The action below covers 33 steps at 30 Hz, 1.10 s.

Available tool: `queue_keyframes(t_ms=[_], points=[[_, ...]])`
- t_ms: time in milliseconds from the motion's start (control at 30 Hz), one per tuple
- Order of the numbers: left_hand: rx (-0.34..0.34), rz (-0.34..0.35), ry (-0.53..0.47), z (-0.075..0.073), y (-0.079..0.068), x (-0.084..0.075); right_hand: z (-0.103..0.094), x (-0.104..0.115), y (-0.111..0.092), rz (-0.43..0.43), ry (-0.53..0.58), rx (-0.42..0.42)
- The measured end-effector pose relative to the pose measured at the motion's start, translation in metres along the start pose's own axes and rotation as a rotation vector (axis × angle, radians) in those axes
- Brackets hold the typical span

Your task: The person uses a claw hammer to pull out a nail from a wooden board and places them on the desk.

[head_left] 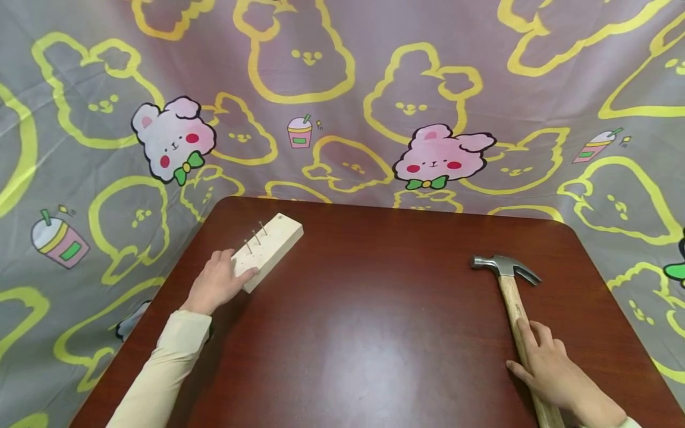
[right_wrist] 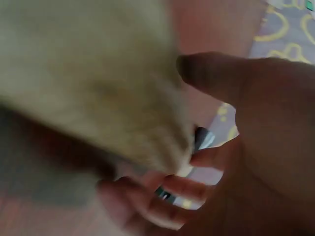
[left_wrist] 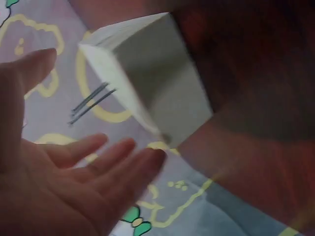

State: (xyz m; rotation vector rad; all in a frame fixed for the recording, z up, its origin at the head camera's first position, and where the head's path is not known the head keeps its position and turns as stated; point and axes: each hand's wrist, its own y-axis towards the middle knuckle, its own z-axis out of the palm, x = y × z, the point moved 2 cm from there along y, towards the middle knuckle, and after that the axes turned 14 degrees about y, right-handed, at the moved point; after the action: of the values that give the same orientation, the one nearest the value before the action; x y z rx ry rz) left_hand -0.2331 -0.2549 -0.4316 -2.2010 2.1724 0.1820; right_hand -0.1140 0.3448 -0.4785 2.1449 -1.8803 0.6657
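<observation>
Tabletop (head_left: 374, 285) of reddish-brown wood, claw hammer (head_left: 508, 285) at right, wooden block (head_left: 271, 245) left of centre.
Right hand (head_left: 556, 365) lies loosely spread over the handle (head_left: 515, 306); left hand (head_left: 216, 282) spreads around the block's near end, contact unclear. Good form likely means wrapping the handle fully and steadying the block's end, clear of the three standing nails (head_left: 248, 246).

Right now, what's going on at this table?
A person's left hand is open at the near end of a wooden block with three nails standing in it. Their right hand is over a hammer, thumb and fingers on either side of its handle. Hammer and block are well apart.
</observation>
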Motion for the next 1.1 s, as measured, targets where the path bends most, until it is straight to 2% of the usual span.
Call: queue_keyframes(t_ms=[167, 300, 533, 700, 967, 1100], points=[[0.029, 0.027, 0.001, 0.011, 0.008, 0.001, 0.007, -0.003, -0.004, -0.118, -0.044, -0.113], [0.050, 0.055, 0.014, 0.014, 0.012, 0.000, 0.008, -0.004, -0.004, -0.189, -0.077, -0.130], [0.090, 0.052, 0.044, 0.017, 0.017, 0.003, 0.007, -0.004, -0.004, -0.188, -0.102, -0.087], [0.154, 0.056, 0.050, 0.021, 0.021, 0.007, 0.006, -0.004, -0.002, -0.172, -0.114, -0.067], [0.123, 0.161, 0.083, 0.018, 0.028, 0.011, 0.005, -0.004, 0.001, -0.169, -0.128, -0.054], [0.118, 0.188, 0.096, 0.015, 0.033, 0.011, 0.004, -0.001, 0.001, -0.156, -0.121, -0.042]])
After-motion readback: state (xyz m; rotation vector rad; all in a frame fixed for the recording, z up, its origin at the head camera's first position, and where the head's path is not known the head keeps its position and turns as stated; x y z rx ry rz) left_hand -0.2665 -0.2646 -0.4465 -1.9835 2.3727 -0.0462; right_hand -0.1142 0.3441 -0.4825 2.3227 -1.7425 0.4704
